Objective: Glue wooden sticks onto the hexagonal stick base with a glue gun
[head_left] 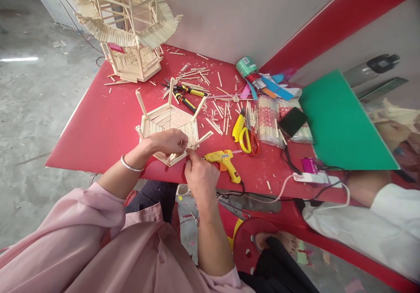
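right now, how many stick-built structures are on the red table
2: the tall tiered tower at the far left, and the low frame nearer, with the left hand over it and right hand at its edge.

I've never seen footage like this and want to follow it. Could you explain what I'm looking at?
There's no machine here: a person's bare left hand and bare right hand are working, filmed by a camera on their head. On the flat red table stand a tall, tiered tower of pale wooden sticks and, nearer, a low, many-sided frame of pale wooden sticks. Nearby lie a yellow glue gun and black-and-yellow pliers. The left hand, silver bangle at its wrist, is over the frame; the right is at its near side. Whether either holds anything is hidden.
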The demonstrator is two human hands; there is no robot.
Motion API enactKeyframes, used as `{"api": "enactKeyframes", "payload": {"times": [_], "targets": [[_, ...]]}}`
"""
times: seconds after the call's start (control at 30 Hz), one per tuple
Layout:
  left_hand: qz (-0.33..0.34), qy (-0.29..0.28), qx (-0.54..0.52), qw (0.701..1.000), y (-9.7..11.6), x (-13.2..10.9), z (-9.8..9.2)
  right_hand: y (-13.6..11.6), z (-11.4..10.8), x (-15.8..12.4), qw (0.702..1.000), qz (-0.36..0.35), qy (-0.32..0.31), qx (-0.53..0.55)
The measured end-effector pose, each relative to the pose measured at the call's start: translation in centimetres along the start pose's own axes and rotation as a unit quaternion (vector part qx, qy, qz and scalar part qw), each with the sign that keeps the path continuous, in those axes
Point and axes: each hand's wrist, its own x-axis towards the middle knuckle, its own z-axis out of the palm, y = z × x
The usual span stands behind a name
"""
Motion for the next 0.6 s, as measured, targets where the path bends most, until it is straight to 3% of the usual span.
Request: {"api": "enactKeyframes", "payload": {"times": [0.6], "targets": [[-0.004,0.005,0.001,1.000,-0.14,0.27,0.32,-0.22,-0.33,0.62,1.000,-0.011,0.006,-0.006]]}}
